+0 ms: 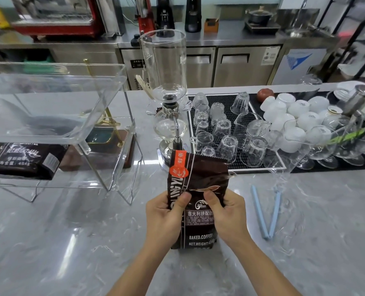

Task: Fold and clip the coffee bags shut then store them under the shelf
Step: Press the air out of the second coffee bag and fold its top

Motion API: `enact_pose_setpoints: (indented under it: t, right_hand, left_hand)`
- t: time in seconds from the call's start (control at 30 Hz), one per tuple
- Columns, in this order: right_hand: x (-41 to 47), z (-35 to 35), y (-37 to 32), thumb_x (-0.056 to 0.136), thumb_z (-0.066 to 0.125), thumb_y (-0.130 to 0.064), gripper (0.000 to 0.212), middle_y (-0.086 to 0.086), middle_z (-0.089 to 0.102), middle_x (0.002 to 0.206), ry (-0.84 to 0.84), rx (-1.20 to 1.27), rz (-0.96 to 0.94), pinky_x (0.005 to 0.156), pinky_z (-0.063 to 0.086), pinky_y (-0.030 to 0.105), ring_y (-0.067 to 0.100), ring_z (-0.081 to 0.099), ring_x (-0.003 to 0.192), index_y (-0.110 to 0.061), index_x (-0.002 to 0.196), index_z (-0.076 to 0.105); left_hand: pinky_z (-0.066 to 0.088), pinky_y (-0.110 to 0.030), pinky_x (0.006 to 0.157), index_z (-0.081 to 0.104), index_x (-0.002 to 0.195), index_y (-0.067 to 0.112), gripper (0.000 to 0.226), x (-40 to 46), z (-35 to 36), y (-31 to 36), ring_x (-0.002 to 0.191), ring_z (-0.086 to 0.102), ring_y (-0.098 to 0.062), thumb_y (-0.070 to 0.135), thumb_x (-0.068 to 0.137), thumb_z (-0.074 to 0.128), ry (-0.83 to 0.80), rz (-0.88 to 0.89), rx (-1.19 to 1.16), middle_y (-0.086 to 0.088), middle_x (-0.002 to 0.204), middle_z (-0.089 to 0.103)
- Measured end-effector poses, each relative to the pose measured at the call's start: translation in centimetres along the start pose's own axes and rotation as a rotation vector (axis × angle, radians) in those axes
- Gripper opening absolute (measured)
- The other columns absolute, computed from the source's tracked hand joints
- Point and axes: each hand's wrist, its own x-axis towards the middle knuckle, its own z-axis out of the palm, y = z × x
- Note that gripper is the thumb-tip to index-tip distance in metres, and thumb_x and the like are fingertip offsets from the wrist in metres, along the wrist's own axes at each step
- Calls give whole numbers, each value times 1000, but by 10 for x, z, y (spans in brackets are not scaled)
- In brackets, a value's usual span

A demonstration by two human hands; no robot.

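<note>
Item: coffee bag [198,189], upright on the marble counter [70,242], top unfolded; left hand [166,216] and right hand [228,214] each grip 1 side at mid-height, thumbs in front. Advice: press air out; roll the top down in flat, even creases; blue clip [264,212] lies just right; 1 bag [25,159] already under the clear shelf [104,86].

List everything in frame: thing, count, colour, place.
coffee bag: 1, dark brown, upright on counter centre, top unfolded
stored coffee bag: 1, dark brown, under the shelf, left
shelf: 1, clear acrylic, left
bag clip: 1, light blue, open, counter right of bag
siphon brewer: 1, clear glass, behind bag
glasses: many, clear, upturned on black mat
cups: many, white, right
left hand: grips bag's left side
right hand: grips bag's right side
</note>
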Motion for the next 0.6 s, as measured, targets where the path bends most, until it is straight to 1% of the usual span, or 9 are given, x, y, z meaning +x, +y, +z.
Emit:
enact_pose_setpoints:
  t: [0.07, 0.13, 0.3, 0.37, 0.43, 0.53, 0.6]
  right_hand:
    - [-2, 0, 4, 90, 66, -23, 18, -10, 79, 84, 3, -8, 24, 65, 56, 18, 3, 73, 76, -36, 88, 77]
    - [-3, 0, 5, 89, 65, -23, 19, -10, 79, 83, 11, -6, 26, 64, 56, 18, 3, 73, 76, -37, 86, 77]
    - [-3, 1, 5, 88, 66, -22, 16, -6, 79, 84, 16, 24, 43, 64, 55, 16, 5, 74, 77, -33, 87, 77]
    - [-5, 2, 5, 88, 67, -25, 13, -6, 79, 85, 10, 27, 35, 64, 55, 17, 6, 74, 78, -33, 88, 77]
    - [-7, 3, 6, 89, 65, -24, 15, -6, 79, 85, 14, 15, 43, 64, 55, 17, 7, 74, 78, -34, 88, 77]
    - [-9, 2, 9, 89, 63, -22, 19, -7, 79, 83, 36, -7, 54, 63, 55, 17, 6, 74, 75, -35, 86, 76]
    - [-9, 1, 10, 89, 63, -23, 18, -6, 79, 82, 34, -19, 56, 62, 55, 18, 6, 74, 74, -34, 85, 76]
  left_hand:
    - [48, -12, 52, 74, 66, 29, 20, -1, 1, -4, 55, 62, 4, 19, 83, 70, 5, -10, 27, 13, 58, 70]
    - [48, -12, 51, 72, 64, 29, 22, -1, 1, -6, 54, 61, 5, 18, 83, 70, 3, -4, 38, 13, 57, 69]
    - [53, -14, 53, 78, 76, 27, 15, -2, -2, -5, 62, 72, -1, 18, 85, 70, -4, -45, -10, 7, 68, 77]
    - [53, -14, 52, 78, 76, 28, 13, -6, -2, -5, 60, 71, 0, 22, 85, 71, 23, -37, 5, 8, 65, 76]
    - [52, -15, 52, 77, 76, 28, 11, -8, 0, -7, 58, 68, 2, 24, 84, 70, 39, -27, 56, 10, 65, 76]
    - [51, -13, 51, 74, 75, 28, 13, -8, 2, -9, 57, 66, 5, 21, 85, 68, 47, 5, 124, 12, 66, 76]
    - [51, -13, 52, 75, 75, 27, 14, -8, 2, -8, 58, 67, 4, 20, 84, 69, 54, -5, 114, 12, 66, 76]
